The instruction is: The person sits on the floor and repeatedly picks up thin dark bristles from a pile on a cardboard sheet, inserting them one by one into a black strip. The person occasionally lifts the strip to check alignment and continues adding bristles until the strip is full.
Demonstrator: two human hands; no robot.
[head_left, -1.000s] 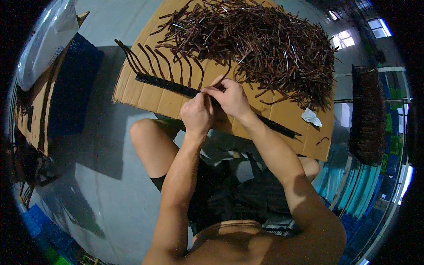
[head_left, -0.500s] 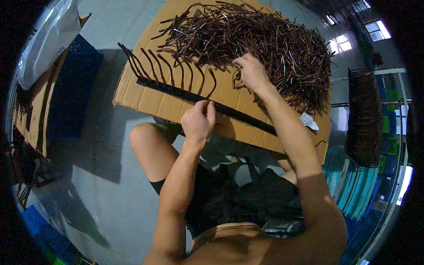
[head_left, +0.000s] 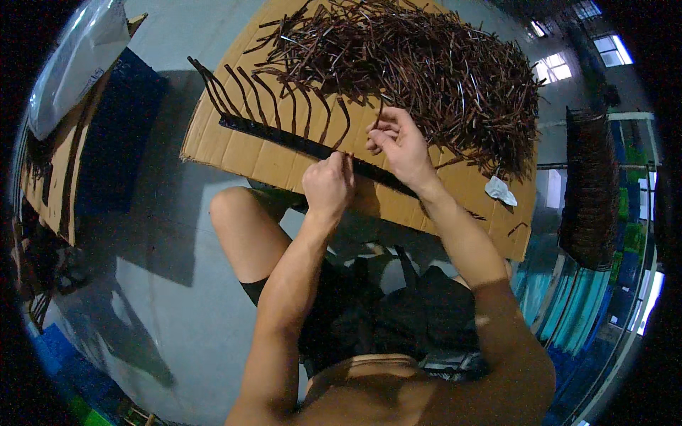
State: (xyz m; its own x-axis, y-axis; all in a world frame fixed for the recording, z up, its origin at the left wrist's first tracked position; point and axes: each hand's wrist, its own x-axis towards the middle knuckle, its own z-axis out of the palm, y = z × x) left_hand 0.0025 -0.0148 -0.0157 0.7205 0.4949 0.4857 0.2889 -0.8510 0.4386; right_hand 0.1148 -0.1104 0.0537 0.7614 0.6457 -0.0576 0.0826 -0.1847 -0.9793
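Observation:
A long black bar [head_left: 307,146] with a row of curved dark-brown strips [head_left: 293,106] standing up along its left part lies slantwise on a cardboard sheet [head_left: 234,157]. My left hand [head_left: 329,184] is closed on the bar just right of the last standing strip; its fingertips are partly hidden. To the right and a little farther off, my right hand [head_left: 405,148] pinches one thin brown strip [head_left: 380,108] between thumb and fingers, above the bar. Beyond both hands, a big heap of similar loose brown strips [head_left: 419,64] covers the cardboard's far side.
A crumpled white scrap [head_left: 501,190] lies near the cardboard's right edge, by a few stray strips. At far left stands a dark blue box [head_left: 117,135] with clear plastic sheeting [head_left: 78,67]. A rack with dark hanging pieces [head_left: 588,188] stands at right.
My right hand has come back from the heap toward the bar, bringing a brown strip. My left hand has shifted slightly right along the bar.

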